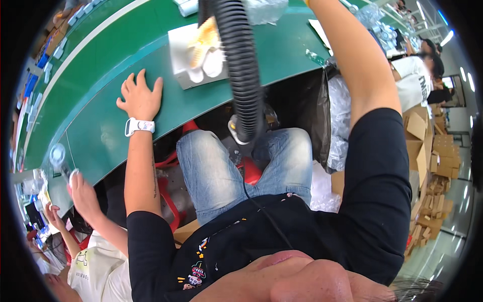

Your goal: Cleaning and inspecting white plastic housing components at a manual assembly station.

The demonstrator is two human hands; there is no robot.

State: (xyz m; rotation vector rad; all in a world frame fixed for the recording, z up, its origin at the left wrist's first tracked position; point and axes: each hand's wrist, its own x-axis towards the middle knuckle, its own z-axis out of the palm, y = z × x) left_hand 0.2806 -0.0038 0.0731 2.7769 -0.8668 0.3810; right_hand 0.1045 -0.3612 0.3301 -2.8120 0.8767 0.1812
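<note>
My left hand [141,99] rests flat on the green tabletop [108,133], fingers spread, with nothing in it. A white band is around that wrist. To its right stands a white box [178,48]. On the box lie white and yellowish work gloves [205,48], apart from my fingers. My right arm stretches up and out past the top edge, so the hand itself is out of the picture, and what it touches is hidden.
A black corrugated hose [240,65] hangs down in front of the box. Clear plastic bags [264,11] lie at the far side. At left, a co-worker's hand [83,194] is by the table edge. Cardboard boxes [443,151] are piled at right.
</note>
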